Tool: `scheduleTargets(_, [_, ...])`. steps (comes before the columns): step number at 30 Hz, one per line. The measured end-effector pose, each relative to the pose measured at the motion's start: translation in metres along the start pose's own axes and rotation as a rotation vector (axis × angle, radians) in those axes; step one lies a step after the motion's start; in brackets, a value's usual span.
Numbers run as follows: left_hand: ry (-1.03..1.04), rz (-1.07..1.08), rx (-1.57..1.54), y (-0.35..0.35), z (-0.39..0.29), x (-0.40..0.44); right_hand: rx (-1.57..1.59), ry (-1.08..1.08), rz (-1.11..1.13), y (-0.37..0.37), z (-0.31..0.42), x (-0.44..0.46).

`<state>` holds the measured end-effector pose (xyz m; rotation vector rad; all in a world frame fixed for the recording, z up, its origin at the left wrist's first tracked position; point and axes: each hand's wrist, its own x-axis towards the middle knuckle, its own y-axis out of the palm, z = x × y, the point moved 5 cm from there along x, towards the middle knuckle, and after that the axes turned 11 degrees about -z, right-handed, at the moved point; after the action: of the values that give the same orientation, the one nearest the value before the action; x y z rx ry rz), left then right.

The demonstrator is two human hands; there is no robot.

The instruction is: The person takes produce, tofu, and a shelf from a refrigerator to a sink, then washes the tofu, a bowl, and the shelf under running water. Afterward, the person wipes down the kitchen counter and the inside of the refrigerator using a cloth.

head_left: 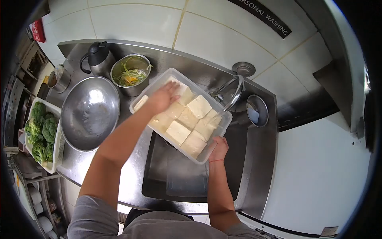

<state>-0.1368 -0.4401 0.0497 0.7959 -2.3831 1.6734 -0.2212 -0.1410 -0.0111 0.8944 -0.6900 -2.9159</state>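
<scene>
A translucent plastic container (172,140) holds several white tofu blocks (178,132) and hangs over the sink, tilted in the view. My right hand (219,149) grips its near right corner, thumb at the rim. Inside the far left part, my left hand (162,98) lies on the tofu with its fingers stretched out, slightly blurred. A curved metal faucet (238,88) reaches over the right end of the container, and a stream of water seems to fall from it onto the tofu there.
Below is the steel sink (234,175), with a clear plastic bin (186,179) in it. Leftward stand a big metal bowl (90,113), a pot of vegetable scraps (130,75), a thermal jug (97,59) and a broccoli basket (58,153). A small steel bowl (260,111) sits right of the faucet.
</scene>
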Motion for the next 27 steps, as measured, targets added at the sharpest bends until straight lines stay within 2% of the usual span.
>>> scheduleTargets(1, [-0.001,0.003,0.003,0.018,-0.001,0.001,0.001,0.004,0.000,-0.001,-0.006,0.000])
scheduleTargets(3, [-0.257,0.004,-0.327,0.057,0.007,0.006,0.081,0.015,-0.008,0.003,-0.018,0.000])
scheduleTargets(4, [-0.258,0.005,-0.329,0.064,-0.003,0.008,0.080,0.015,-0.010,0.006,-0.020,-0.001])
scheduleTargets(6, [-0.115,0.004,0.001,0.080,-0.032,0.007,0.068,-0.003,-0.043,0.005,-0.022,-0.004])
scheduleTargets(7, [-0.131,0.190,-0.104,0.075,-0.052,0.008,0.068,-0.001,-0.049,0.001,-0.024,0.001])
scheduleTargets(12, [-0.147,0.136,-0.050,0.075,-0.054,0.017,0.099,0.055,-0.015,-0.003,-0.029,0.011])
scheduleTargets(15, [-0.190,0.173,-0.178,0.055,-0.045,0.018,0.073,0.014,-0.062,0.002,-0.024,0.014])
scheduleTargets(17, [-0.170,-0.027,-0.021,0.011,-0.033,0.010,0.074,0.026,-0.060,0.001,-0.023,0.021])
scheduleTargets(19, [-0.219,-0.361,-0.156,-0.042,-0.015,-0.016,0.075,0.043,-0.062,0.002,-0.023,0.023])
scheduleTargets(22, [-0.407,-0.583,-0.157,-0.109,-0.008,-0.076,0.045,0.008,-0.069,0.012,-0.015,0.014])
scheduleTargets(23, [-0.557,-0.616,-0.192,-0.110,-0.003,-0.106,0.071,0.014,-0.071,0.012,-0.016,0.010])
scheduleTargets(25, [-0.886,-0.559,-0.405,-0.092,0.008,-0.166,0.096,0.025,-0.066,0.012,-0.023,0.001])
scheduleTargets(26, [-0.910,-0.552,-0.624,-0.066,0.013,-0.193,0.116,0.000,-0.080,0.010,-0.028,-0.006])
scheduleTargets(27, [-1.052,-0.380,-0.704,-0.053,-0.006,-0.205,0.133,-0.023,-0.093,0.008,-0.033,-0.013])
